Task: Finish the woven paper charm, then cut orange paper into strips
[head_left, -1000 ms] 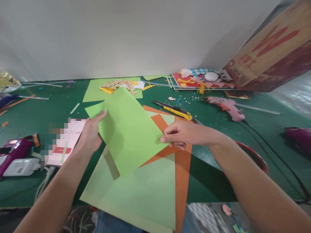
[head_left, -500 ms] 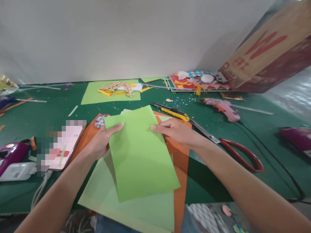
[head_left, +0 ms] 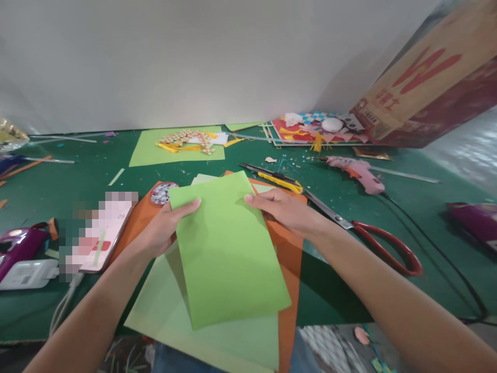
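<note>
"One green sheet [head_left: 229,254] in the head view: how are you holding it?"

"By its two sides, near the far end. My left hand [head_left: 161,228] pinches one side and my right hand [head_left: 287,210] the other, thumbs on top, fingers mostly hidden beneath. Gripping both sides probably keeps it from swinging."

"Where is it?"

"Above a pale green sheet [head_left: 240,344] and some orange paper [head_left: 291,264]; whether its near edge touches them, I can't tell."

"And the tools?"

"The yellow knife [head_left: 283,183] and scissors [head_left: 344,221] lie near my right hand, the glue gun [head_left: 361,173] farther off, within reach yet clear of the sheet, I'd guess. The phone [head_left: 106,233] lies face up by my left forearm, likely for easy glancing."
</note>
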Demonstrator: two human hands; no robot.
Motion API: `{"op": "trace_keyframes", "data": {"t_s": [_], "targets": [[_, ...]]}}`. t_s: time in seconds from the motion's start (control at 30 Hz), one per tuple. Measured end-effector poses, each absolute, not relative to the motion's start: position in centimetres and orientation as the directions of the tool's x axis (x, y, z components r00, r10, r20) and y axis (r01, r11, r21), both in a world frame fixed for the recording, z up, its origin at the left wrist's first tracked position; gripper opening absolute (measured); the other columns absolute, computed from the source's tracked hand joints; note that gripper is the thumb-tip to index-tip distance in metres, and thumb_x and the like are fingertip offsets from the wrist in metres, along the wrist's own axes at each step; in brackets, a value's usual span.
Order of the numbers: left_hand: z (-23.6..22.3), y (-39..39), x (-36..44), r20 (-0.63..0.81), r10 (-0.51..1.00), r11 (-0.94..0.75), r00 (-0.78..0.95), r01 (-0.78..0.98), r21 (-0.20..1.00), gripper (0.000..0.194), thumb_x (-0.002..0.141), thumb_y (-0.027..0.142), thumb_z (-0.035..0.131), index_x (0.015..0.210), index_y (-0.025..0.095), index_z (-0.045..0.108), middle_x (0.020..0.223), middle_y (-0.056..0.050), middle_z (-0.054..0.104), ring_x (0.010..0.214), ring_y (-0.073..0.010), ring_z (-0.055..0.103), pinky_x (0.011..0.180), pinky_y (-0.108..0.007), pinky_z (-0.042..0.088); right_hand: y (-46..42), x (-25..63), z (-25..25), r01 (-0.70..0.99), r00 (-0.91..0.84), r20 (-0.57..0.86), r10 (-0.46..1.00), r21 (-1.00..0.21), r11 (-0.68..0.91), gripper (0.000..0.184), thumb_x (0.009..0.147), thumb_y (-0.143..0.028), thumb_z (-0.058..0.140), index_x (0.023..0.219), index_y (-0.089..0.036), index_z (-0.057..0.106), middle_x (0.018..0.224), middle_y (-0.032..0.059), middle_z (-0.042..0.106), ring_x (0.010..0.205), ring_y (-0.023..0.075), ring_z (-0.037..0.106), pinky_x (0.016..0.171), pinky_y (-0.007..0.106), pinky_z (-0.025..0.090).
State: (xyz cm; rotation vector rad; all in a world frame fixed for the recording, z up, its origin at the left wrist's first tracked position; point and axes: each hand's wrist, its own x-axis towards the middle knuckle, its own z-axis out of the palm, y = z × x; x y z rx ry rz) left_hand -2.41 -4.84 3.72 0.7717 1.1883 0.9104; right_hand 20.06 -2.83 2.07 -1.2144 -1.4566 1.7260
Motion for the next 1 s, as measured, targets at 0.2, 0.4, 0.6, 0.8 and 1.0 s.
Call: {"op": "trace_keyframes", "data": {"t_s": [0.2,0.4,0.6,0.8,1.0], "targets": [[3.74,-4.96,-2.32,-0.438,0.888,0.457,0.143,-0.161,0.875,0.020,0.075,0.024,0.070,0.093,0.017,0.070,0.094,-0.009,0.074,0.091,-0.0278,0.070,0.075,-0.032,0.059,-3.08,19.52,2.64,0.041,-0.353,-0.246,0.903,-0.968,-0.248,0.049,0.055,-0.067,0.071,0.051,-0.019,0.061,0.060,0.0011,0.063,0.056,0.0123,0.055,0.062,0.029,0.047],[3.62,-5.06,-2.37,-0.426,0.889,0.449,0.166,-0.138,0.883,0.024,0.074,0.028,0.071,0.095,0.017,0.070,0.093,-0.011,0.074,0.092,-0.0291,0.069,0.080,-0.036,0.058,-3.18,19.25,2.80,0.061,-0.295,-0.261,0.919,-0.965,-0.254,0.047,0.052,-0.065,0.073,0.050,-0.019,0.060,0.060,0.0015,0.063,0.058,0.0139,0.055,0.065,0.031,0.047],[3.69,-5.18,-2.31,-0.448,0.868,0.479,0.214,-0.127,0.869,0.019,0.075,0.026,0.069,0.092,0.018,0.071,0.092,-0.009,0.074,0.089,-0.0275,0.070,0.075,-0.033,0.059,-3.21,19.30,2.82,-0.005,-0.291,-0.275,0.916,-0.958,-0.288,0.044,0.055,-0.061,0.073,0.056,-0.019,0.062,0.067,0.0011,0.065,0.064,0.0146,0.058,0.071,0.032,0.047],[3.77,-5.26,-2.34,-0.460,0.858,0.496,0.229,-0.132,0.858,0.020,0.075,0.025,0.070,0.093,0.018,0.071,0.094,-0.009,0.074,0.087,-0.0257,0.070,0.071,-0.030,0.059,-3.17,19.31,2.78,0.019,-0.295,-0.274,0.915,-0.959,-0.281,0.044,0.057,-0.062,0.072,0.054,-0.020,0.061,0.066,0.0018,0.066,0.067,0.0163,0.060,0.074,0.034,0.047],[3.80,-5.28,-2.24,-0.465,0.854,0.499,0.235,-0.118,0.858,0.023,0.072,0.027,0.072,0.093,0.019,0.071,0.092,-0.008,0.074,0.087,-0.0257,0.070,0.072,-0.029,0.059,-3.20,19.33,2.82,-0.003,-0.287,-0.278,0.917,-0.957,-0.291,0.046,0.053,-0.066,0.072,0.058,-0.021,0.064,0.072,0.0027,0.069,0.069,0.0177,0.061,0.074,0.035,0.049]]}}
